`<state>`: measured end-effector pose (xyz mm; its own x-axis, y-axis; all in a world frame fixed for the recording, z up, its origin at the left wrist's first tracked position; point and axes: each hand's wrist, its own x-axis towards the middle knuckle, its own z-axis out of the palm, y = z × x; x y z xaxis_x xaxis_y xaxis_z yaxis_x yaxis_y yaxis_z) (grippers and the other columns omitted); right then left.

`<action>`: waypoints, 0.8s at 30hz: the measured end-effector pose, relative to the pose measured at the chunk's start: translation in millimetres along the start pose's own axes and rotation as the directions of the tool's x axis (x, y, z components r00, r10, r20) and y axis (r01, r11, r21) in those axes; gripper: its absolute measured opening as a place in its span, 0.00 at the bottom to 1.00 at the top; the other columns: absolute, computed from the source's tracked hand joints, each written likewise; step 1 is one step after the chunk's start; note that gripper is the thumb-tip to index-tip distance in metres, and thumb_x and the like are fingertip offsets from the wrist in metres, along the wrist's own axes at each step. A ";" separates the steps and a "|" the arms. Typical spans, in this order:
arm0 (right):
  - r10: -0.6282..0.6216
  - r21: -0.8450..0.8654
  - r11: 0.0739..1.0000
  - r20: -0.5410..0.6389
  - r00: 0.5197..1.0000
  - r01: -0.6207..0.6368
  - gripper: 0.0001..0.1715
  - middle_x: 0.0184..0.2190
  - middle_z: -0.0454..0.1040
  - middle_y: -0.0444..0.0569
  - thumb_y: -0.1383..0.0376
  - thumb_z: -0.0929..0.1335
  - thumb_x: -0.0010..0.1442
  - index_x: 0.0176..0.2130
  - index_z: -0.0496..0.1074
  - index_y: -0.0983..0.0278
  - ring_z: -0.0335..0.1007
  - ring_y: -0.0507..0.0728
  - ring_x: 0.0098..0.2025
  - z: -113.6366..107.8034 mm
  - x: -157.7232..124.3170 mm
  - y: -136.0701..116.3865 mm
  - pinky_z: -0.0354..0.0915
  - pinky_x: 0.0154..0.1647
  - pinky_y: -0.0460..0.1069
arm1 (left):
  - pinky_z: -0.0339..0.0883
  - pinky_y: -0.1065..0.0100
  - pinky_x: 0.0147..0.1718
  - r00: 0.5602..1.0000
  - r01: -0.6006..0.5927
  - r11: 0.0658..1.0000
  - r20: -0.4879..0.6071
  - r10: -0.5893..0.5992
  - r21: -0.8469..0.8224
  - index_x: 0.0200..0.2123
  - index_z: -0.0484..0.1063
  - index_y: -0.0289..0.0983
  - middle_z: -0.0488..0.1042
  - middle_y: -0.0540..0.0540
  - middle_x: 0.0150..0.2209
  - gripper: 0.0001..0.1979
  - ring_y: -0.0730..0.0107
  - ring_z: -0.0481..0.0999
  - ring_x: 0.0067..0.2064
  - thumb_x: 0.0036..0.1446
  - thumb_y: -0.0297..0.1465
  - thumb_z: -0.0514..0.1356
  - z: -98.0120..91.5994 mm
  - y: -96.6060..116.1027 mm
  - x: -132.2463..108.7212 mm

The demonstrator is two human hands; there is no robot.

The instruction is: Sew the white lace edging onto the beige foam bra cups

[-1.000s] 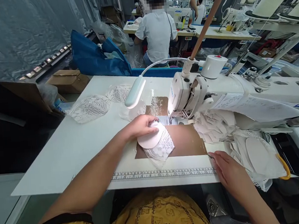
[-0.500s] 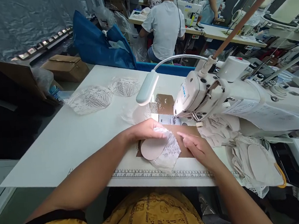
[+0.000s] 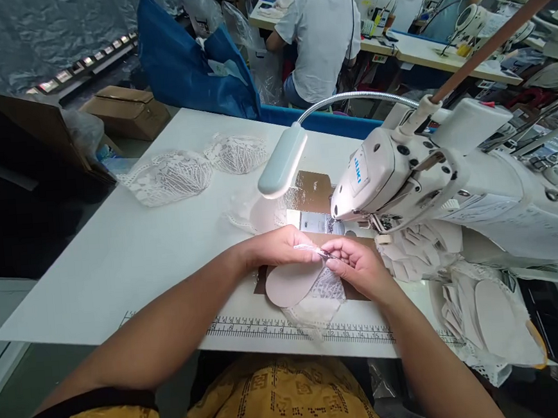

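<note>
A printed ruler strip point(image 3: 298, 330) is running along the table's point(image 3: 133, 259) near edge, its numbers too small to read. Just beyond it, the left hand point(image 3: 277, 248) and right hand point(image 3: 356, 267) are pinching together the top edge of a beige cup piece point(image 3: 289, 284) backed with white lace point(image 3: 327, 295), in front of the needle; half a second ago the right hand was only reaching in. The sewing machine point(image 3: 402, 173) is showing "JUKI". Farther off, lace cups point(image 3: 170, 176) are lying spread out.

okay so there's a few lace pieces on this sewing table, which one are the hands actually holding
The lace piece under the beige pad, pinched by the left hand and right hand before the needle. The two lace cups lie untouched at the table's far left.
</note>
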<state>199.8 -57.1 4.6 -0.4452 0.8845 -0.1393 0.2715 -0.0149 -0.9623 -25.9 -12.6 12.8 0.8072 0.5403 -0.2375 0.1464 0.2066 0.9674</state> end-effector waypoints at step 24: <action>0.039 0.097 0.995 -0.148 0.988 -0.024 0.16 0.33 0.73 0.45 0.55 0.69 0.58 0.42 0.71 0.62 0.69 0.52 0.32 9.8 5.1 5.2 0.65 0.33 0.47 | 0.66 0.71 0.31 1.000 0.012 1.000 0.017 -0.012 0.022 0.41 0.78 0.35 0.76 0.45 0.35 0.15 0.70 0.73 0.34 0.54 0.38 0.65 -1.5 -2.6 5.3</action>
<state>190.5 -57.3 -3.5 -0.3027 0.9427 -0.1403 0.1980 -0.0818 -0.9768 -22.9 -9.0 9.0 0.8151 0.5238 -0.2475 0.1679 0.1952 0.9663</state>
